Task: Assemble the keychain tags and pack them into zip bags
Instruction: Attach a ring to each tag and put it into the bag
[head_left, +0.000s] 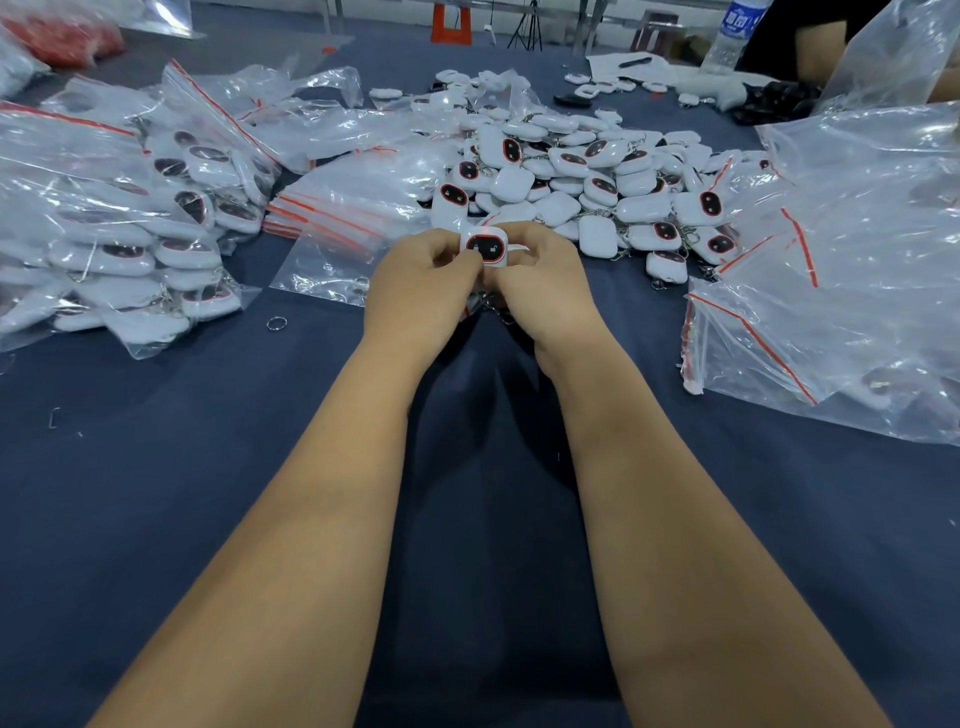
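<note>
Fingers of the left hand (415, 283) and right hand (540, 286) pinch one white keychain tag (485, 248) above bare blue cloth (208, 467); loose tags (587, 171) heap just behind; zip bags (841, 291) crowd both sides.

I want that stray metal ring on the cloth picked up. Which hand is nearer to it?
Left. The left hand is just right of the loose ring, holding the white tag. The right hand is farther right, beyond the left hand, on the same tag.

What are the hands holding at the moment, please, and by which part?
Both hands, left and right, pinch one white keychain tag by its lower edge and sides.
</note>
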